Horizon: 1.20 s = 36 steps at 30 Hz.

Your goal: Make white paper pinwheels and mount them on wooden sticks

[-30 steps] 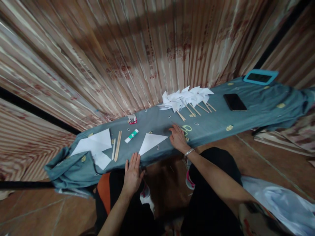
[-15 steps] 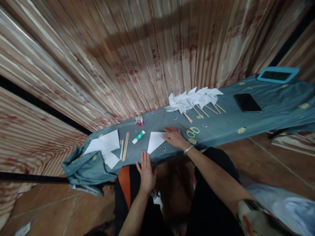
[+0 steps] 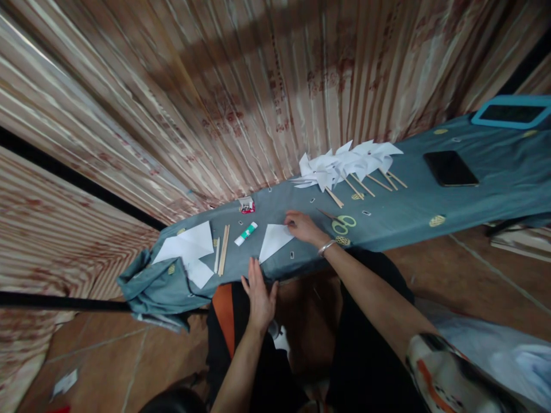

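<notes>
On the table (image 3: 387,213), the right hand (image 3: 302,227) has slid from beside the scissors (image 3: 343,223) onto the right corner of the folded white paper (image 3: 272,241), fingers laid flat, pinning it. The left hand (image 3: 260,293) stays open at the near edge, holding nothing.

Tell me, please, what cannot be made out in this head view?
Head view:
Right hand covers the white paper's far corner; its grip is unclear.
Left hand: palm faces down, contact hidden.
Red box: too small to identify.
Blue tablet: cut off by the right edge.
</notes>
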Tool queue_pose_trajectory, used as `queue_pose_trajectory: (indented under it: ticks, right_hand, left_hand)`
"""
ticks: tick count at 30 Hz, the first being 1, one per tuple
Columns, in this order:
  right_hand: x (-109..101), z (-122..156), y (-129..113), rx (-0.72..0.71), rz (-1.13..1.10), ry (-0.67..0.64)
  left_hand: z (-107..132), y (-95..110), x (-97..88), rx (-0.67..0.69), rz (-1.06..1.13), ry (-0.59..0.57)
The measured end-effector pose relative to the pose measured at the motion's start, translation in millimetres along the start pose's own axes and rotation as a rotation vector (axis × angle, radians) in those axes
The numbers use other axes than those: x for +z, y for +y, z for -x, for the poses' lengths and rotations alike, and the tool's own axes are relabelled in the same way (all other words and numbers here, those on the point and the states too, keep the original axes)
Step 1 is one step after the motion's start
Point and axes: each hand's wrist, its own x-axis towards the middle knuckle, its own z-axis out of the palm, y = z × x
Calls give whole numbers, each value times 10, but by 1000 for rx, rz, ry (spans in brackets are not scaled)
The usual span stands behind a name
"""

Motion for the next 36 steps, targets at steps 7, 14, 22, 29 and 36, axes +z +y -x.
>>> queue_pose_trajectory:
  ticks: [7, 14, 22, 29, 36]
  right_hand:
    - [-83, 105, 182, -34, -169, 54]
    - [-55, 215, 235, -79, -268, 42]
    - [-56, 349, 244, -169, -154, 23]
    - [-265, 770, -93, -429, 422, -25]
    - [-199, 990, -369, -520, 623, 26]
  left_hand:
    - [-206, 24, -153, -240, 426, 35]
    - [-608, 251, -124, -371, 956, -72]
    - [-711, 201, 23, -450, 978, -42]
    - [-629, 103, 121, -470, 885, 85]
    - [-546, 123, 133, -317, 722, 96]
